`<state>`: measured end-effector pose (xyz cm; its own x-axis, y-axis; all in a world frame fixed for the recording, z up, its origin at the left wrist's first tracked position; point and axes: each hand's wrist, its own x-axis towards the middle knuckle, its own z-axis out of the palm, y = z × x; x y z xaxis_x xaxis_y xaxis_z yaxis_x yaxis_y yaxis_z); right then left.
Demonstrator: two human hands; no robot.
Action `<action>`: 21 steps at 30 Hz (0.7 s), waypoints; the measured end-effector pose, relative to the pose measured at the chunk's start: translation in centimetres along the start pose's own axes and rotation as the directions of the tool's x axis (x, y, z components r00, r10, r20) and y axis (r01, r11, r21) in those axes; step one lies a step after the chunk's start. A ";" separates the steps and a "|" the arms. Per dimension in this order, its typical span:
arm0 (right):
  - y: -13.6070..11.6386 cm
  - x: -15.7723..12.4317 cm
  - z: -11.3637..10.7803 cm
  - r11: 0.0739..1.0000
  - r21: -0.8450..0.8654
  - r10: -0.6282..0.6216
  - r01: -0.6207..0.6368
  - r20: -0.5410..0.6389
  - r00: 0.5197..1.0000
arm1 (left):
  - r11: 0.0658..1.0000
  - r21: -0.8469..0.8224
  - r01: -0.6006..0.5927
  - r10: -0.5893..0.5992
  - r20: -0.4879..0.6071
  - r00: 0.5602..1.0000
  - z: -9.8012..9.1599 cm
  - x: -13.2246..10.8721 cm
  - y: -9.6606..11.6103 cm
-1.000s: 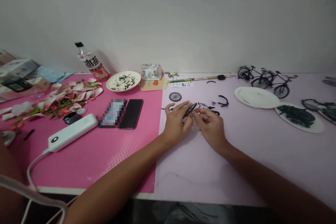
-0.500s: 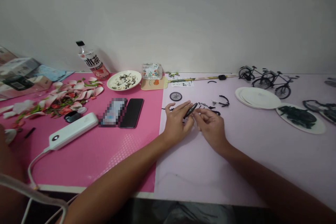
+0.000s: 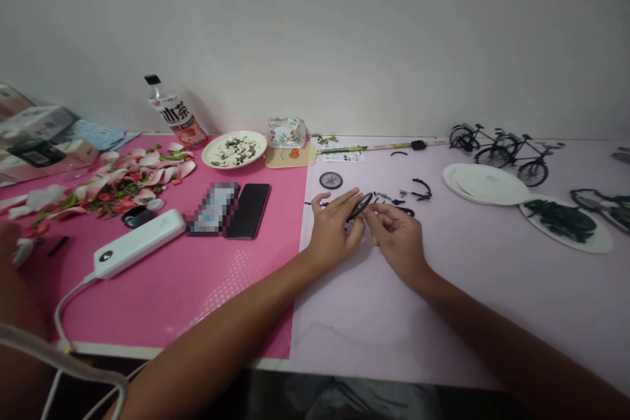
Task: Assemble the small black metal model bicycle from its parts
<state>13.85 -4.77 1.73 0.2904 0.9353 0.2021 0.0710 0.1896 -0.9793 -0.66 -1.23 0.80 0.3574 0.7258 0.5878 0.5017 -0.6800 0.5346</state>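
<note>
My left hand (image 3: 335, 228) pinches a small black wheel ring (image 3: 359, 206) between thumb and fingers, just above the pale pink table (image 3: 443, 289). My right hand (image 3: 398, 236) is curled beside it, fingertips meeting the ring's right edge; whether it holds a tiny part I cannot make out. A loose spoked wheel (image 3: 330, 180) lies just behind my left hand. Small black model-bicycle parts (image 3: 416, 191) are scattered behind my right hand.
Two phones (image 3: 231, 210) and a white power bank (image 3: 139, 243) lie on the pink mat (image 3: 207, 289) at left, with petals (image 3: 123, 180), a bottle (image 3: 175, 115) and a bowl (image 3: 234, 149). At right are white plates (image 3: 485, 184), a plate of dark parts (image 3: 564, 222) and finished model bicycles (image 3: 506, 147).
Both hands stay together on the ring, hardly moving. The view has shifted slightly.
</note>
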 end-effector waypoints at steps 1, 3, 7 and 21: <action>0.0 0.0 0.0 1.000 0.001 0.000 0.000 -0.001 1.000 | 1.000 0.000 -0.001 0.001 0.003 1.000 0.0 0.0 0.0; 0.1 0.0 0.0 1.000 0.002 0.003 -0.003 0.001 1.000 | 1.000 -0.002 -0.004 0.004 -0.001 1.000 0.1 0.0 0.0; 0.3 0.1 0.0 1.000 -0.002 0.005 -0.005 0.011 1.000 | 1.000 0.014 0.010 -0.010 0.004 1.000 0.2 0.0 0.0; 1.2 0.7 -0.8 0.966 -0.189 -0.180 0.175 -0.011 0.984 | 0.968 0.221 -0.119 0.106 0.067 0.992 1.0 -0.1 -0.8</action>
<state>14.92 -4.09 0.72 0.2837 0.8824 0.3753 0.2999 0.2901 -0.9088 -0.34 -0.66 -0.30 0.4607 0.6548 0.5991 0.6175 -0.7214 0.3136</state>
